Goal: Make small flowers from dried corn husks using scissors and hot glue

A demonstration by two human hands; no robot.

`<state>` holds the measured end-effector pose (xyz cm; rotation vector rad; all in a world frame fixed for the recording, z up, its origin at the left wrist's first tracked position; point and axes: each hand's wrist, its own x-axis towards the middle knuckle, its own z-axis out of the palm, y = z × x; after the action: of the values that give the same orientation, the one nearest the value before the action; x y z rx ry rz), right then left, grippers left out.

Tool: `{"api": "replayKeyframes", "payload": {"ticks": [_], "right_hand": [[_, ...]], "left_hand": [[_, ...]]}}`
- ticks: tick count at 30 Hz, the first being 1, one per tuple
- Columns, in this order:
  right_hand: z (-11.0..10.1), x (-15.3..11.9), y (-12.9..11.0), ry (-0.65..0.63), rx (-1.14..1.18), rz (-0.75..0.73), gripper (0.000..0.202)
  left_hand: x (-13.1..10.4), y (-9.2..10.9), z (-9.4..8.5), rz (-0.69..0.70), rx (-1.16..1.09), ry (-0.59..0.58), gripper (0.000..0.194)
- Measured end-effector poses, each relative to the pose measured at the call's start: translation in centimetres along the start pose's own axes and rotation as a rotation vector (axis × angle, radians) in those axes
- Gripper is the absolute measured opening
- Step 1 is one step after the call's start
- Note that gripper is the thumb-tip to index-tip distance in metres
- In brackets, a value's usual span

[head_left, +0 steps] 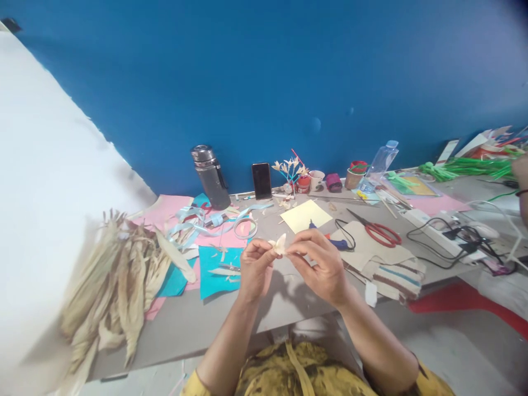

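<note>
A small cream flower (280, 243), its petals looking like dried husk, is held up between my two hands over the table. My left hand (256, 268) pinches its left side between thumb and fingers. From the other side, the fingertips of my right hand (319, 265) are closed on its edge. Behind my right hand lies a blue glue gun (339, 243), partly hidden by that hand. To the left of my left hand, a teal sheet (208, 283) carries husk scraps and a pair of small scissors (230, 267).
Dried corn husks (130, 275) are piled at the left. Along the wall stand a flask (211, 181), a phone (261, 181), finished-looking husk flowers (291, 166) and a plastic bottle (380, 164). Red-handled scissors (381, 234), a cloth (396, 275) and a power strip (437, 234) lie right. Another person's hand (522, 170) shows far right.
</note>
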<state>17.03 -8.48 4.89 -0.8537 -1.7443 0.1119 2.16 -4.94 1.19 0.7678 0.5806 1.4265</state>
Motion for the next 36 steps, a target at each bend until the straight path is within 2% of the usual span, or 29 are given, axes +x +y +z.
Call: {"api": "replayKeyframes", "payload": {"ticks": [5,13,18,21,26,28,36], "right_hand": [[0.1,-0.5,-0.2,0.025,-0.006,0.037,0.015],[0.3,-0.5,-1.0,0.083,-0.051,0.018,0.013],[0.1,-0.9,-0.4,0.054,-0.037,0.041,0.015],[0.1,-0.8,0.0,0.047,-0.017,0.137,0.019],[0.5,-0.1,0.6,-0.06,0.17,0.496,0.01],[0.7,0.0,0.7,-0.088,0.244,0.584,0.008],[1.2,-0.3,0.8,-0.038,0.293,0.582,0.009]], "left_hand": [[-0.1,-0.3,0.2,-0.062,-0.116,0.048,0.035],[-0.4,-0.8,0.5,-0.123,-0.21,0.082,0.039],[-0.4,-1.1,0.2,-0.153,-0.217,0.058,0.038],[-0.2,-1.2,0.2,-0.114,-0.207,0.064,0.037],[-0.1,-1.2,0.3,-0.087,-0.14,0.052,0.035],[-0.2,-1.3,0.4,-0.093,-0.113,0.05,0.034],[-0.2,-1.7,0.5,-0.057,-0.049,0.065,0.029]]}}
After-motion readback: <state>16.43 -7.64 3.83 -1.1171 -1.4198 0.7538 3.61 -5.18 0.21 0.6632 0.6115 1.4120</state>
